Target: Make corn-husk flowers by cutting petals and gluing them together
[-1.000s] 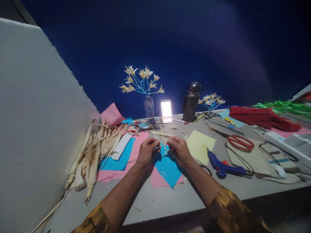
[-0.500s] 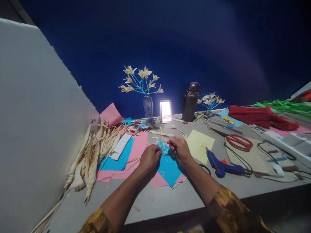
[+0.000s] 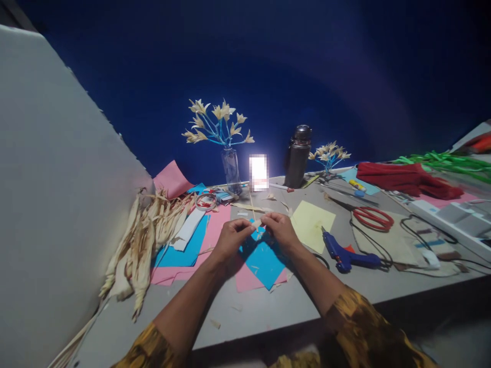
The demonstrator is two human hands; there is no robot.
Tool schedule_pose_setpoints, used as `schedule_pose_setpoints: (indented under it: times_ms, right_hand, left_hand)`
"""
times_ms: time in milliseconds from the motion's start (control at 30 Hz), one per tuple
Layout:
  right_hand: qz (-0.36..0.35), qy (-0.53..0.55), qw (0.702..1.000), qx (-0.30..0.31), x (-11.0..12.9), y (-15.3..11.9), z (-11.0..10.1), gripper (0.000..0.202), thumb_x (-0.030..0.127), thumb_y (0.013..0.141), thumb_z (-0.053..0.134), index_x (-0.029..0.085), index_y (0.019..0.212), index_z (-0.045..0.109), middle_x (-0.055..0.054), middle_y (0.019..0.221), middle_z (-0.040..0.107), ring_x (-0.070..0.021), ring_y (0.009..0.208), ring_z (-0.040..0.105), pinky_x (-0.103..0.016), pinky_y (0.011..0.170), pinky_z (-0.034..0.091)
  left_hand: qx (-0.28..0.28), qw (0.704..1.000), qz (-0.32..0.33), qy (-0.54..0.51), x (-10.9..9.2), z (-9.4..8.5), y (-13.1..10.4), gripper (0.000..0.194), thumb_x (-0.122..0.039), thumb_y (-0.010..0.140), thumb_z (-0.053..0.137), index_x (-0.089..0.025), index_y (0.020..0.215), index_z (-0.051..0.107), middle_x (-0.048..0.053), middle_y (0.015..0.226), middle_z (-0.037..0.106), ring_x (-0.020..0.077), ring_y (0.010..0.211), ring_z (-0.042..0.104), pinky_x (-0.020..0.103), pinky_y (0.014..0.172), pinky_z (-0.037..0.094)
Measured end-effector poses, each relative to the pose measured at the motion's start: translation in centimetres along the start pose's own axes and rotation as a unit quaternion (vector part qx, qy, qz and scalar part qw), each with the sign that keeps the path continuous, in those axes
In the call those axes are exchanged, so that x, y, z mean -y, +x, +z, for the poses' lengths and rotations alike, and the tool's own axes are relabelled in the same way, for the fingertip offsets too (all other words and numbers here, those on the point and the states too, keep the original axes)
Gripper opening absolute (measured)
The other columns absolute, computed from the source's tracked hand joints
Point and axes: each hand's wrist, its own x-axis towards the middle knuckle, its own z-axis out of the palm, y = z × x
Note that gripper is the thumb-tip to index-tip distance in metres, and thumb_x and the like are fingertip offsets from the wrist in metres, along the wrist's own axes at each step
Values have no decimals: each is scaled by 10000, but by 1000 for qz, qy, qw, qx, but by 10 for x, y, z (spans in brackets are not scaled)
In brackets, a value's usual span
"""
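Note:
A small pale strip of corn husk [image 3: 257, 224] is stretched between my two hands over a blue paper square [image 3: 267, 268]. My left hand [image 3: 233, 238] pinches one end between thumb and fingertips. At the other end, the fingers of my right hand [image 3: 281, 231] are closed on the same strip. Small husk scraps are scattered across the blue paper, which lies on a pink sheet [image 3: 245, 282]. Beyond the strip, a thin stick [image 3: 252, 204] points away toward the bright light.
Dried corn husks [image 3: 148, 245] are heaped at left. Husk flowers stand in a glass vase [image 3: 230, 171] beside a flask [image 3: 298, 156]. To the right lie a yellow paper [image 3: 310, 225], a blue glue gun [image 3: 347, 254], red-handled scissors [image 3: 372, 219] and a red cloth [image 3: 406, 180].
Both hands have risen slightly and turned, bringing the husk strip into view between the fingertips. The camera view has shifted slightly.

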Motion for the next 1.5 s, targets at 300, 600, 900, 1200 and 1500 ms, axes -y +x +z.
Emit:
schedule_pose_setpoints:
  times_ms: [300,600,900,1200,1500]
  right_hand:
    - [-49,-35,976,-210,11,35,-48,364,576,771,543,216,736,503,18,626,549,-79,433,354,-217,389,271]
    - [-26,-376,909,-177,-11,32,-44,108,277,740,702,176,777,703,-144,986,678,-319,1051,596,-390,886,425]
    - [-27,-475,870,-130,-19,34,-39,91,267,788,672,200,763,730,-126,1035,664,-304,1118,562,-385,946,400]
    - [-30,-241,960,-142,-23,40,-49,288,309,703,669,153,944,696,-22,655,668,-195,595,640,-274,570,459]
    - [5,27,999,-32,-13,23,-31,435,482,609,825,165,872,687,51,545,566,-77,404,426,-214,401,347]
  left_hand:
    - [-39,998,28,43,1,-5,6,247,-352,696,817,-148,606,709,6,525,508,90,499,402,223,429,299]
    - [-71,997,20,-10,19,-8,16,216,-320,659,829,-137,654,714,7,524,561,83,477,467,190,437,356]
    - [-53,997,7,-53,23,-4,15,248,-324,614,839,-128,649,690,2,538,566,67,457,470,184,435,354]
    - [-38,992,-42,-109,23,-1,14,240,-299,603,818,-129,686,671,23,603,630,62,443,482,176,415,338]
    - [4,985,-59,-161,19,5,8,223,-237,614,812,-134,717,642,80,713,705,88,500,558,184,431,384]
